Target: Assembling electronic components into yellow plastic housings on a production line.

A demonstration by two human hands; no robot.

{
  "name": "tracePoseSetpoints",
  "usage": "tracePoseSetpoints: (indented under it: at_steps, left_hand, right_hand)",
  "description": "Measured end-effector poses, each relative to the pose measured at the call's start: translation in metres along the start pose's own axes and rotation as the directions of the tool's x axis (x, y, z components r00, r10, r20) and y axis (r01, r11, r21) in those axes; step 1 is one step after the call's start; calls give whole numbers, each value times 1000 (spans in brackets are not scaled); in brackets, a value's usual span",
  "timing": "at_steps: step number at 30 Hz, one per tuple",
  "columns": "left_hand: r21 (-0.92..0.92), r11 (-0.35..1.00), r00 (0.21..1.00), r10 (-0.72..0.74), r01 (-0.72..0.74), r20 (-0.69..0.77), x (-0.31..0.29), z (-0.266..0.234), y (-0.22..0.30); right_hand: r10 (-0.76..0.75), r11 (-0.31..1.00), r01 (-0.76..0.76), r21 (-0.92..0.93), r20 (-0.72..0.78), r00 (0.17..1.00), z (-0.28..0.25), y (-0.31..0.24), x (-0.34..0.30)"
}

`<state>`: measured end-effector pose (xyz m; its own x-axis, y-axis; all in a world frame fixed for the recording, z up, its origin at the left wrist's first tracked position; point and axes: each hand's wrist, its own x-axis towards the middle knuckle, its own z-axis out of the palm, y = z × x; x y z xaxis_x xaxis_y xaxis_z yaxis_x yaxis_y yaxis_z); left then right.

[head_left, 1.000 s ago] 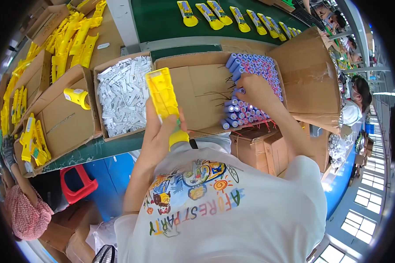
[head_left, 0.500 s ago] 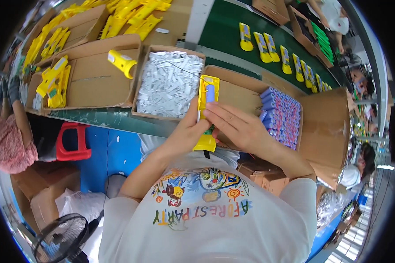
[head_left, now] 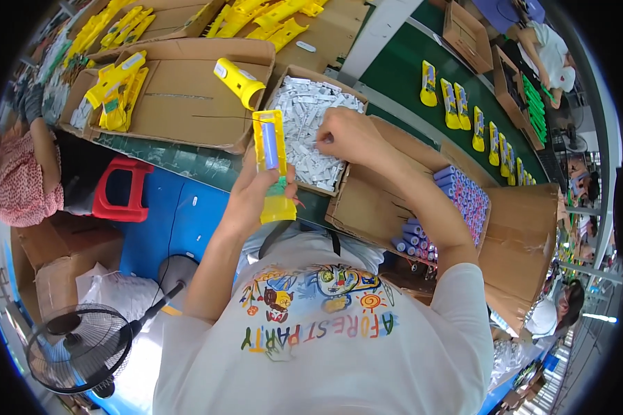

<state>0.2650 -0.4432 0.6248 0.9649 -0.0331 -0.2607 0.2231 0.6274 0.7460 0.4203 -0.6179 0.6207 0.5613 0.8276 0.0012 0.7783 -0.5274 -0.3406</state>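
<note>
My left hand [head_left: 246, 194] is closed around a yellow plastic casing [head_left: 278, 209], held upright with its open side facing me. A purple cylindrical battery [head_left: 270, 145] lies in the casing's upper part, and a bit of green shows lower down beside my fingers. My right hand [head_left: 351, 135] is over a cardboard box [head_left: 362, 99] full of small white flat pieces [head_left: 301, 121]. Its fingers are curled together at the pieces; what they pinch, if anything, is hidden. Right of that box, many purple batteries [head_left: 464, 200] stand packed in a larger carton [head_left: 367, 197].
At left, a shallow carton [head_left: 180, 114] holds several yellow casings [head_left: 121, 97] and a single one [head_left: 239, 81]. Filled yellow casings [head_left: 453, 104] line the green belt [head_left: 401, 66]. A co-worker [head_left: 24, 173] sits far left near a red stool [head_left: 121, 190]. A fan [head_left: 79, 346] stands lower left.
My right hand has left the casing and reached into the box of white pieces. My left hand has carried the casing leftward. The whole view has shifted, with the boxes now further right.
</note>
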Motion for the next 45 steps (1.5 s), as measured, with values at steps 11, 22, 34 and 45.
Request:
tracePoseSetpoints:
  at_steps: [11, 22, 34, 45]
  left_hand:
    - [-29, 990, 987, -139, 142, 77, 0, 5, -14]
    - [480, 874, 993, 16, -71, 119, 6, 20, -28]
    - [528, 780, 932, 195, -337, 307, 53, 5, 32]
    - [846, 516, 933, 223, 134, -284, 121, -78, 76]
  right_hand:
    - [281, 364, -201, 910, 99, 955, -15, -1, -18]
    - [462, 74, -277, 958, 214, 861, -25, -26, -24]
    - [503, 628, -15, 778, -391, 771, -63, 82, -51]
    - [297, 747, -532, -400, -515, 804, -41, 364, -10]
